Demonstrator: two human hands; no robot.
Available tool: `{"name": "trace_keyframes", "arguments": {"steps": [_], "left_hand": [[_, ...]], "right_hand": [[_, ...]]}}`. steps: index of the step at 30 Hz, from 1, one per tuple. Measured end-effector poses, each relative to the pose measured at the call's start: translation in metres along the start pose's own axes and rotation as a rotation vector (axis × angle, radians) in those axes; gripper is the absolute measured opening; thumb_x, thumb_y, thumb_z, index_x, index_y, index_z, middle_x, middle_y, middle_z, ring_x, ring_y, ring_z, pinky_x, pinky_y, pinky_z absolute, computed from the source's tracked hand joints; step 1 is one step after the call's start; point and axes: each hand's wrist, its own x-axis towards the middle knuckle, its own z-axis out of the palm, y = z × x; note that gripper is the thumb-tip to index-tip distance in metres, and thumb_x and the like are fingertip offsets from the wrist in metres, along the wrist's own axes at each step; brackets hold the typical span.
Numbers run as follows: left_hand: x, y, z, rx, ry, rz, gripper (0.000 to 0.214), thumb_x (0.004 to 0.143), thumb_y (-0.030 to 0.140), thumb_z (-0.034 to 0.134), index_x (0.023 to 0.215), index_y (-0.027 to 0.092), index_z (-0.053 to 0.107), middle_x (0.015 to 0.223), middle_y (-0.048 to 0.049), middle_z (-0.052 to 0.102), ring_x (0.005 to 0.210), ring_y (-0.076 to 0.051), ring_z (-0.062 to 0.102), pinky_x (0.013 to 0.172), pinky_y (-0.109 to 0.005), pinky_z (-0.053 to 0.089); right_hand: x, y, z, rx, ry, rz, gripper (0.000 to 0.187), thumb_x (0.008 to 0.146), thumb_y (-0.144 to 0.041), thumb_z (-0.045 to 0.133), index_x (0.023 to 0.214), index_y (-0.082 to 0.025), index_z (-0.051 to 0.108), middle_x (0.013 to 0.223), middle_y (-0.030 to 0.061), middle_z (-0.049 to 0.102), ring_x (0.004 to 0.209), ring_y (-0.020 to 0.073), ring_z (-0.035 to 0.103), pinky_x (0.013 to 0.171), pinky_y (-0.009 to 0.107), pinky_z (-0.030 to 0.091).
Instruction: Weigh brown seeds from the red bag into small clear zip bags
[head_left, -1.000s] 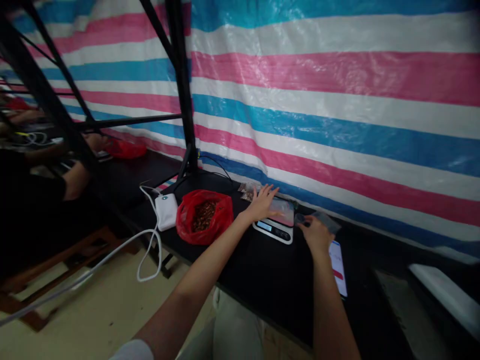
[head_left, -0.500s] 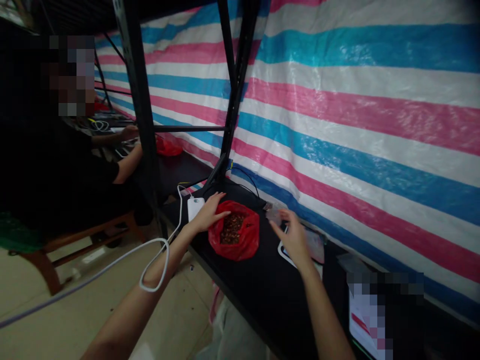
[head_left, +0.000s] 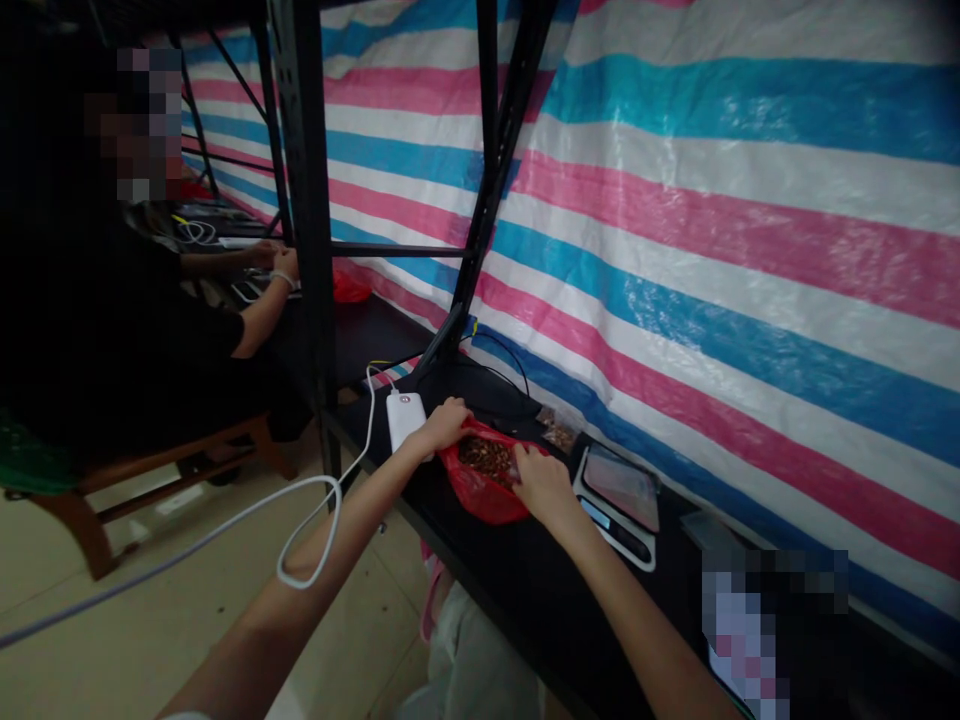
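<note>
Red bag (head_left: 491, 507) on the counter (head_left: 555, 590); left hand (head_left: 448, 424) at its ten o'clock, right hand (head_left: 543, 484) at three, apart; grip undetermined. Judged step: reaching inside; next move requires steadying it.

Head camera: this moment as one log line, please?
left hand: at rim of red bag; right hand: at bag's opening; brown pieces: inside bag; scale: right of bag

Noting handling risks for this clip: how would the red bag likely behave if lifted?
The red bag would probably sag, since its thin plastic looks crumpled. It may spill, as its mouth gapes open over small brown pieces.
</note>
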Motion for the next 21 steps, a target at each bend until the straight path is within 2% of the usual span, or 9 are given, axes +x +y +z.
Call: {"name": "trace_keyframes", "arguments": {"steps": [3, 6, 9, 12, 17, 21], "left_hand": [[-0.003, 0.01, 0.002, -0.013, 0.031, -0.048, 0.018, 0.083, 0.021, 0.044, 0.087, 0.018, 0.062, 0.096, -0.0106, 0.062, 0.092, -0.022, 0.059, 0.08, -0.032, 0.044], [-0.005, 0.019, 0.007, -0.023, 0.046, -0.116, 0.026, 0.085, 0.013, 0.036, 0.1, 0.017, 0.056, 0.089, -0.0109, 0.064, 0.083, -0.022, 0.062, 0.074, -0.032, 0.046], [-0.005, 0.029, 0.012, -0.005, 0.113, -0.226, 0.029, 0.085, 0.013, 0.033, 0.106, 0.018, 0.053, 0.089, -0.0115, 0.065, 0.083, -0.023, 0.063, 0.073, -0.032, 0.045], [-0.003, 0.039, 0.013, -0.032, 0.171, -0.275, 0.028, 0.087, 0.018, 0.032, 0.104, 0.018, 0.054, 0.088, -0.0114, 0.065, 0.083, -0.023, 0.063, 0.071, -0.032, 0.045], [0.006, 0.05, 0.015, -0.322, 0.291, -0.276, 0.025, 0.088, 0.023, 0.033, 0.094, 0.02, 0.058, 0.084, -0.0073, 0.065, 0.08, -0.021, 0.062, 0.071, -0.03, 0.044], [0.014, 0.051, 0.024, -0.634, 0.401, -0.279, 0.022, 0.085, 0.022, 0.037, 0.083, 0.018, 0.059, 0.079, -0.002, 0.063, 0.074, -0.015, 0.058, 0.071, -0.025, 0.044]], "right_hand": [[-0.001, -0.003, -0.002, -0.051, -0.021, 0.003, 0.028, 0.078, -0.015, 0.049, 0.106, -0.013, 0.052, 0.099, 0.0152, 0.062, 0.083, 0.0256, 0.063, 0.067, 0.033, 0.043], [-0.001, -0.005, 0.001, -0.058, 0.025, -0.013, 0.027, 0.081, -0.01, 0.041, 0.106, -0.012, 0.053, 0.097, 0.0156, 0.063, 0.086, 0.0241, 0.062, 0.074, 0.035, 0.04], [0.0, -0.004, 0.005, -0.03, 0.072, -0.008, 0.026, 0.082, -0.011, 0.042, 0.105, -0.014, 0.053, 0.094, 0.0133, 0.065, 0.089, 0.0228, 0.06, 0.078, 0.035, 0.037], [0.0, -0.002, 0.007, 0.02, 0.107, -0.025, 0.026, 0.08, -0.012, 0.047, 0.105, -0.016, 0.053, 0.095, 0.0117, 0.065, 0.093, 0.0232, 0.058, 0.079, 0.034, 0.035], [0.004, -0.003, 0.011, 0.164, 0.092, -0.053, 0.029, 0.073, -0.014, 0.06, 0.102, -0.018, 0.054, 0.094, 0.0086, 0.066, 0.093, 0.0231, 0.059, 0.078, 0.033, 0.037], [0.008, 0.002, 0.025, 0.359, 0.134, -0.024, 0.036, 0.07, -0.012, 0.064, 0.103, -0.02, 0.053, 0.094, 0.0061, 0.066, 0.094, 0.0209, 0.06, 0.081, 0.033, 0.038]]}}
